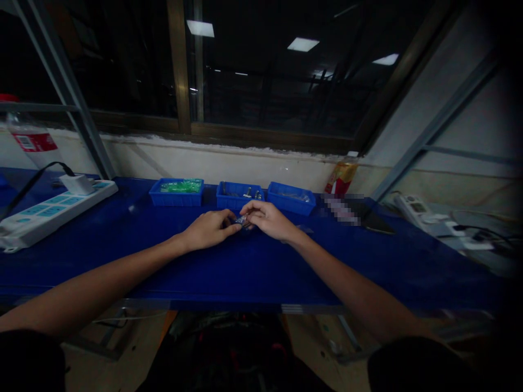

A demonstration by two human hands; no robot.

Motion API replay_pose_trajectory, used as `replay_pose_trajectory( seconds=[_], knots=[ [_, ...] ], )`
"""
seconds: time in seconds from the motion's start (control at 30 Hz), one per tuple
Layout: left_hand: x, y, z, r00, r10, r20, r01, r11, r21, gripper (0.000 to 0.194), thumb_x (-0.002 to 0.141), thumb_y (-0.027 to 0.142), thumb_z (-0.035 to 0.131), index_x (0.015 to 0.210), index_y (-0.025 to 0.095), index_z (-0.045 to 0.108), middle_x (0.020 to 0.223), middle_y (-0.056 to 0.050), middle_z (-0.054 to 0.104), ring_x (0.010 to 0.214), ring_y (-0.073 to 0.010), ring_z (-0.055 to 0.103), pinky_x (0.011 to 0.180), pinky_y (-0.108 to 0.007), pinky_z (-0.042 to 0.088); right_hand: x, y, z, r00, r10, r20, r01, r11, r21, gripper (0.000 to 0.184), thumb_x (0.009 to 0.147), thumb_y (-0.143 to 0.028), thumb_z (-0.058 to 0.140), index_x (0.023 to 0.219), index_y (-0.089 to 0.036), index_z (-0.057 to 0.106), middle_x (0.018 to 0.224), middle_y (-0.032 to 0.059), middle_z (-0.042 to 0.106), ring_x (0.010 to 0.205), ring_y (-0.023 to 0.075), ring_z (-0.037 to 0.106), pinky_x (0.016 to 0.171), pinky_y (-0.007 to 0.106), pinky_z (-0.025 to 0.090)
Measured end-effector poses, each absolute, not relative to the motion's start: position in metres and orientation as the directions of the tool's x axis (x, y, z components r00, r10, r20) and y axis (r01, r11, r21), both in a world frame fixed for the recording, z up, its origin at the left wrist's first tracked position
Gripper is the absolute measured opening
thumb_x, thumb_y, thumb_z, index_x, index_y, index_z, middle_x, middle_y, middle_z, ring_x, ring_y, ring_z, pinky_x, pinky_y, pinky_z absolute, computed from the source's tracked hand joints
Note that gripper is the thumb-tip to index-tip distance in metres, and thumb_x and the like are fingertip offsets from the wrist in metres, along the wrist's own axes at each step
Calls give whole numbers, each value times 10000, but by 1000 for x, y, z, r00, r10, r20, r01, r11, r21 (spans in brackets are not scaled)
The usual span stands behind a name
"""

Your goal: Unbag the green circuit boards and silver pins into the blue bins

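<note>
My left hand (207, 228) and my right hand (270, 220) meet low over the blue table, in front of the bins. Between their fingertips is a small shiny, partly see-through piece (242, 220), too small and dim to name. Both hands have their fingers closed on it, the left from one side and the right from the other. Just behind them stands a blue bin with small metal parts (240, 201). To its left, another blue bin (175, 200) holds green pieces that look wrapped in clear plastic. The right-hand blue bin (291, 203) contains thin, clear-looking pieces.
A white power strip (61, 212) with a plug lies on the left, near a bottle with a red label (35, 142). At the right are a dark flat object (373, 218), a red and gold packet (341, 177) and another power strip (441, 224). Metal frame posts flank the table.
</note>
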State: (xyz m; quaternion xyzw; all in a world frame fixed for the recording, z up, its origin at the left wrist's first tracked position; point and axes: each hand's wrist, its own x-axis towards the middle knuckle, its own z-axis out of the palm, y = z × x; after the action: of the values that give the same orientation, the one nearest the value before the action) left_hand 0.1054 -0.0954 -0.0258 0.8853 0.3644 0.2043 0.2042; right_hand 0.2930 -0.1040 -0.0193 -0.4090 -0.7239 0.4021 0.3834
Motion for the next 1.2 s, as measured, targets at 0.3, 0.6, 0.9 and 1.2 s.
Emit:
replay_pose_trajectory(
  seconds=[0.3,0.6,0.9,1.2],
  knots=[
    [105,-87,-22,507,801,320,448,-562,696,232,790,349,460,750,136,544,664,-17,569,583,-118,499,549,-235,367,279,-106,-27,-263,951,162,185,214,-959,143,708,-220,586,827,-167,527,679,-9,546,556,93,540,540,251,447],
    [106,-87,-24,543,770,335,329,-562,759,221,776,336,510,851,134,560,803,-41,612,722,-141,551,668,-270,420,282,-106,-30,-325,914,243,350,355,-867,65,706,-210,555,731,-150,558,620,-13,563,553,95,533,537,240,436],
    [108,-87,-22,400,839,370,77,-433,898,155,774,293,537,756,143,505,631,22,501,567,-85,456,564,-223,366,280,-105,-27,-232,929,290,325,355,-877,124,732,-266,538,693,-149,550,603,-6,548,550,98,524,545,249,436],
    [110,-91,-18,418,850,321,25,-364,931,158,758,286,560,753,139,503,645,23,504,576,-82,449,560,-224,347,275,-110,-30,-297,909,292,278,375,-884,139,717,-289,568,712,-152,547,615,-16,537,554,96,508,556,245,412]
  ],
)
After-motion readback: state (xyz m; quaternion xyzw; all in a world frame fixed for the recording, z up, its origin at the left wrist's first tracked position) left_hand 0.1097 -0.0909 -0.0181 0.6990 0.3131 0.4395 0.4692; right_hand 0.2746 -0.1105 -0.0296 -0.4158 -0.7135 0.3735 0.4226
